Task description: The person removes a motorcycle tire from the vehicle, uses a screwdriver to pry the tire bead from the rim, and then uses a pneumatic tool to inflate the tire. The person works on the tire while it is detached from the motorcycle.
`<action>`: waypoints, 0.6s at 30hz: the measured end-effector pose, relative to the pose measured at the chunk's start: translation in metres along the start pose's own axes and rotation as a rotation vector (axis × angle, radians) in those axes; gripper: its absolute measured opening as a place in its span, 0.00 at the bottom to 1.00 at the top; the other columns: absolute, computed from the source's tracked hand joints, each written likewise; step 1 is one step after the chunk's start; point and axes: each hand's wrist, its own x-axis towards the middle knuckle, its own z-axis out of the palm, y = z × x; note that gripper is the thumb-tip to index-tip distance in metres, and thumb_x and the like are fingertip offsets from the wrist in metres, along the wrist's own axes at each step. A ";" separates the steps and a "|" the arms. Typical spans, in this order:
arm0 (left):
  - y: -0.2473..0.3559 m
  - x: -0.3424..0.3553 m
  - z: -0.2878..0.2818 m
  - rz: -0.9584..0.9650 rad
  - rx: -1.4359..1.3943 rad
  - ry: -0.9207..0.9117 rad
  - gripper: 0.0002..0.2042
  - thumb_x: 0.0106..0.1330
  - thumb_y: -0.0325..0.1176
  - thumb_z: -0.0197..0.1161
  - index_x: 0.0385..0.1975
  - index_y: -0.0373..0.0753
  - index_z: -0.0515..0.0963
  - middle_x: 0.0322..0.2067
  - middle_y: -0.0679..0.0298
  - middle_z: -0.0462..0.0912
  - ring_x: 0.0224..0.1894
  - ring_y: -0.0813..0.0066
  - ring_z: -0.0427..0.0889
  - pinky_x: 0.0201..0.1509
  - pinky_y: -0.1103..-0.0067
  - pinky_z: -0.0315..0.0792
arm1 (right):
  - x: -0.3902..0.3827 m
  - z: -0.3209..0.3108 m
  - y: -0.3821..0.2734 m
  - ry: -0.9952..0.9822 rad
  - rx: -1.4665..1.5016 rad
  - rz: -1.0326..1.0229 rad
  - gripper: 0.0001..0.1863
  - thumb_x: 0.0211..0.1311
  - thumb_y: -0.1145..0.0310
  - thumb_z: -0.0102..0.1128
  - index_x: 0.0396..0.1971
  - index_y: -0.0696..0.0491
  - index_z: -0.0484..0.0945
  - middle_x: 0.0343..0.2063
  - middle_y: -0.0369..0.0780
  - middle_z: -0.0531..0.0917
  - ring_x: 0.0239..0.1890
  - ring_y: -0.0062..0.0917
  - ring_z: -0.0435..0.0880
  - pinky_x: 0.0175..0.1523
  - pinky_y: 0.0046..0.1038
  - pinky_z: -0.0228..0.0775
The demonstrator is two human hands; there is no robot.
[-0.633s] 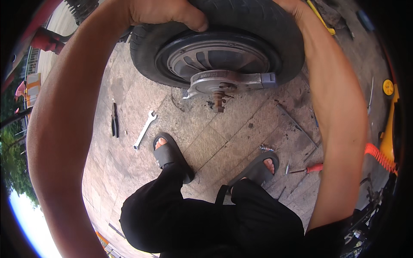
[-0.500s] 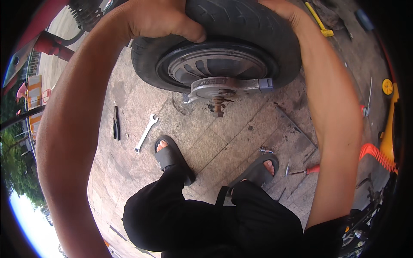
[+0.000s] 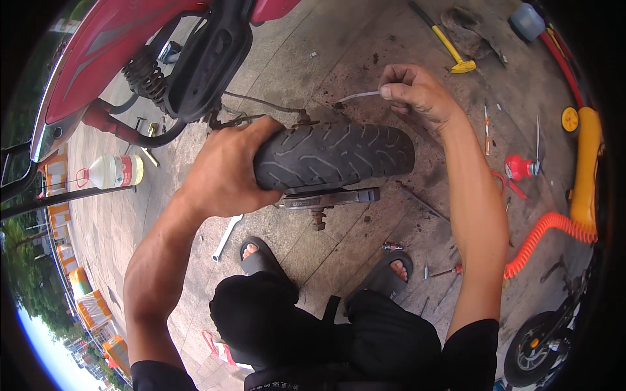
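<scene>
One wheel (image 3: 336, 159), just right of the left hand (image 3: 225, 166) clasping its tyre (image 3: 372, 150), is probably heavy and best held there; beyond that grip, farther right, a thin, likely flexible cable (image 3: 362, 96) is pinched by the right hand (image 3: 417, 94).

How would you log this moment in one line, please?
left hand: gripping tire; right hand: pinching pale strand; wrench: on ground

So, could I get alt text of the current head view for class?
A person's left hand grips a black-tyred wheel while the right hand pinches a thin pale strand beyond it; a red vehicle stands upper left, and a yellow hammer lies upper right.
</scene>
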 end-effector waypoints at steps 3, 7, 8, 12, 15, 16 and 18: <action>0.008 -0.031 0.010 -0.026 0.021 0.037 0.29 0.39 0.31 0.75 0.48 0.39 0.76 0.32 0.53 0.84 0.37 0.49 0.86 0.43 0.64 0.78 | -0.035 0.006 0.006 0.117 -0.178 -0.132 0.06 0.60 0.70 0.69 0.34 0.56 0.82 0.26 0.29 0.80 0.29 0.11 0.74 0.33 0.19 0.65; 0.009 -0.055 0.016 -0.001 0.018 -0.038 0.38 0.34 0.39 0.83 0.52 0.39 0.76 0.42 0.53 0.83 0.45 0.48 0.84 0.50 0.63 0.77 | -0.089 0.019 0.031 0.340 -0.251 -0.235 0.05 0.60 0.76 0.68 0.34 0.58 0.80 0.27 0.30 0.80 0.29 0.12 0.76 0.35 0.19 0.69; 0.009 -0.059 0.018 0.015 0.007 -0.054 0.40 0.33 0.40 0.84 0.52 0.39 0.75 0.43 0.53 0.83 0.46 0.48 0.83 0.51 0.63 0.77 | -0.106 0.021 0.043 0.448 -0.237 -0.183 0.05 0.60 0.77 0.67 0.34 0.58 0.80 0.26 0.31 0.80 0.29 0.12 0.76 0.35 0.19 0.70; 0.014 -0.065 0.025 0.028 -0.009 -0.114 0.45 0.29 0.46 0.86 0.54 0.38 0.75 0.45 0.54 0.82 0.49 0.47 0.82 0.54 0.61 0.75 | -0.171 0.024 0.121 0.785 -0.239 -0.148 0.04 0.61 0.78 0.65 0.33 0.58 0.78 0.25 0.31 0.80 0.28 0.12 0.76 0.34 0.19 0.69; 0.021 -0.069 0.027 0.023 0.037 -0.143 0.47 0.26 0.43 0.87 0.55 0.39 0.76 0.47 0.53 0.82 0.50 0.46 0.81 0.56 0.60 0.74 | -0.221 0.034 0.193 1.017 -0.389 0.207 0.05 0.59 0.76 0.66 0.34 0.58 0.79 0.24 0.34 0.82 0.28 0.14 0.78 0.35 0.21 0.72; 0.022 -0.069 0.027 0.005 0.052 -0.149 0.47 0.25 0.43 0.87 0.55 0.39 0.76 0.48 0.53 0.82 0.50 0.46 0.81 0.56 0.60 0.74 | -0.240 0.040 0.212 1.031 -0.416 0.252 0.06 0.59 0.76 0.66 0.35 0.58 0.80 0.25 0.38 0.85 0.28 0.19 0.82 0.37 0.24 0.75; 0.023 -0.069 0.029 0.031 0.047 -0.149 0.48 0.23 0.41 0.87 0.55 0.38 0.76 0.48 0.51 0.82 0.50 0.46 0.81 0.56 0.60 0.75 | -0.270 0.048 0.243 1.016 -0.476 0.340 0.08 0.58 0.74 0.67 0.36 0.58 0.81 0.32 0.43 0.86 0.35 0.31 0.87 0.44 0.31 0.78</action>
